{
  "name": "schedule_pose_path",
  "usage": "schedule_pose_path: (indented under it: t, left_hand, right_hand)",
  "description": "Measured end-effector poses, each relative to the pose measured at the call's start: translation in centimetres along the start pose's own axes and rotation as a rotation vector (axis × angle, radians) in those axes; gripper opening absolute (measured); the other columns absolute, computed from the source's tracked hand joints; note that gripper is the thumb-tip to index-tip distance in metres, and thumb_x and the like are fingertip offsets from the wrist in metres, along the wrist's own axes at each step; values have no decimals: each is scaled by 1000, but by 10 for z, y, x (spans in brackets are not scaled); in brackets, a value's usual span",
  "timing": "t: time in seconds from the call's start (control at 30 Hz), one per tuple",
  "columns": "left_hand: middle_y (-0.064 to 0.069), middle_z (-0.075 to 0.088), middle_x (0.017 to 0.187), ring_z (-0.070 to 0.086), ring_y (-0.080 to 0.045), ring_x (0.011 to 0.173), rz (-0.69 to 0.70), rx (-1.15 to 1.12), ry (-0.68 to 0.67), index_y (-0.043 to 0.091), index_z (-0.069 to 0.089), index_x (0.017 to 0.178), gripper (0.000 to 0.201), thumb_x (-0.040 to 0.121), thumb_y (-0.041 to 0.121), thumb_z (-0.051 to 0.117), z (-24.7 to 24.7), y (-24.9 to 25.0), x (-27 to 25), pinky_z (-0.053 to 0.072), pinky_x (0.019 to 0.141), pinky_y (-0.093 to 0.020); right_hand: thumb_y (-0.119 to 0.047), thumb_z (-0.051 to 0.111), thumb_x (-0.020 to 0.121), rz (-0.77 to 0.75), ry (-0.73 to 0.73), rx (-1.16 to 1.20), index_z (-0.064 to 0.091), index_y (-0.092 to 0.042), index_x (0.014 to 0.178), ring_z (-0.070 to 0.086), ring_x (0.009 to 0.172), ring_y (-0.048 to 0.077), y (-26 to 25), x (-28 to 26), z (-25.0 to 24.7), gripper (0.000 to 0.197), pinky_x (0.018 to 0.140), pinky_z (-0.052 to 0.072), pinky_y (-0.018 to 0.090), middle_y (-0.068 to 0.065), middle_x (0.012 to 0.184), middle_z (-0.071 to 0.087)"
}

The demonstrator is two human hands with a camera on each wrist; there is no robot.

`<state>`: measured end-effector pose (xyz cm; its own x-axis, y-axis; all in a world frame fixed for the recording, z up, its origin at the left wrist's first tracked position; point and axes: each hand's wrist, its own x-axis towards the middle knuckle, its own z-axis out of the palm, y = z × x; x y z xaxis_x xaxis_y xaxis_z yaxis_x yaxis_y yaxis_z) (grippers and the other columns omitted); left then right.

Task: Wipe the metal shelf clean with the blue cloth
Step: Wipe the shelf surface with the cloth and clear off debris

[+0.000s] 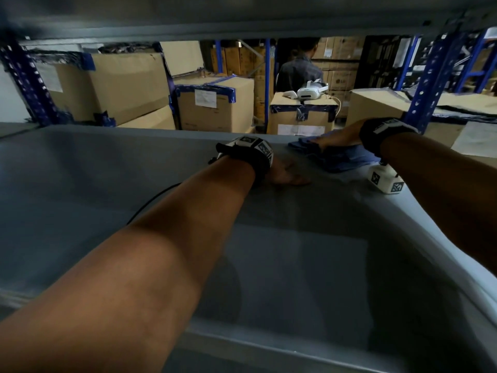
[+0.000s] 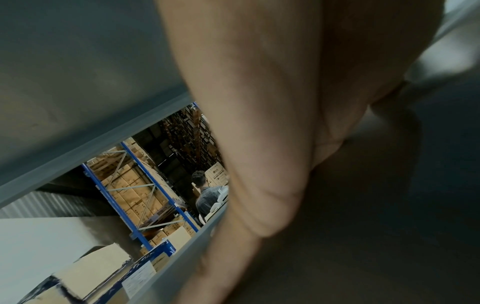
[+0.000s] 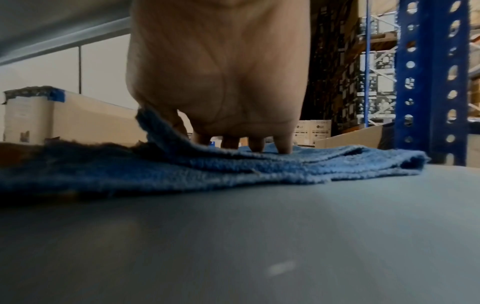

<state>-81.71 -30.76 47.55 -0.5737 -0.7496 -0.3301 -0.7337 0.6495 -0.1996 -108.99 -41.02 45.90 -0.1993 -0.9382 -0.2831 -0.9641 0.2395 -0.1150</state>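
The grey metal shelf (image 1: 107,184) fills the head view. A rumpled blue cloth (image 1: 341,157) lies on it near the far right edge. My right hand (image 1: 332,140) presses flat on the cloth with straight fingers. In the right wrist view the fingertips (image 3: 284,147) push down into the blue cloth (image 3: 233,170), and one fold rises beside the thumb. My left hand (image 1: 289,175) rests palm down on the bare shelf left of the cloth, fingers relaxed. The left wrist view shows the left hand (image 2: 259,164) lying along the shelf surface (image 2: 389,226).
Another shelf deck (image 1: 242,14) hangs low overhead. A blue perforated upright (image 1: 433,79) stands at the far right corner. Cardboard boxes (image 1: 215,103) stand behind the shelf, one with a white headset (image 1: 312,91) on top. A person (image 1: 298,68) stands beyond them.
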Motion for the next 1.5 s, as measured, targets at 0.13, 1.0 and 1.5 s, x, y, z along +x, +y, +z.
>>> schedule_pose_path:
  t: [0.13,1.0,1.5]
  left_hand:
    - [-7,20,166,28,-31,148,-22,-66,7,31,15,160,75,98,72,25,3,1,2,23,118,-46]
    - [-1,15,168,26,-33,150,-27,-135,141,44,13,157,133,42,112,4,28,-15,30,18,121,-58]
    - [11,13,167,19,-25,154,-80,-271,91,49,11,155,115,56,108,13,68,-14,-102,16,123,-52]
  right_hand:
    - [-82,62,70,43,78,-46,38,-28,144,34,141,28,20,19,-6,94,121,22,45,3,150,39]
    - [-47,94,48,230,-98,147,57,-23,108,65,100,31,-8,-5,14,74,93,53,46,14,111,66]
    - [-83,22,66,102,-67,35,16,-36,158,21,151,28,-76,-180,83,104,121,19,51,0,167,15]
